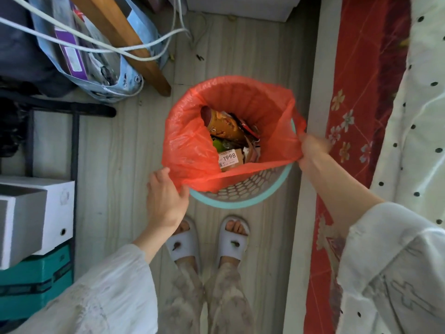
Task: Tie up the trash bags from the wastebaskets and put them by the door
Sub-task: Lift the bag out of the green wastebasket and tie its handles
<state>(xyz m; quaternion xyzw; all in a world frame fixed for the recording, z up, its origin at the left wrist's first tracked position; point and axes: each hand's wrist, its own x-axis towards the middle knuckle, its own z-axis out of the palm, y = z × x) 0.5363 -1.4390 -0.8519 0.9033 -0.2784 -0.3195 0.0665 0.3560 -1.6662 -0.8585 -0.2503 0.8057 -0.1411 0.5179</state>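
Observation:
An orange-red trash bag (192, 145) lines a round perforated wastebasket (243, 191) with a teal rim, standing on the floor in front of my feet. The bag is open at the top and holds wrappers, a brown packet and a box labelled 1998. My left hand (166, 198) grips the bag's near-left edge, pulled off the rim. My right hand (310, 153) pinches the bag's right edge beside the rim; it is blurred. The near edge of the bag stretches taut between both hands.
A bed with red patterned sheet (349, 116) and dotted white cover runs along the right. At left stand white boxes (36, 218) on a teal case, a black rack, a wooden table leg (134, 49), a blue tote bag and hanging cables. My slippered feet (209, 239) stand close below the basket.

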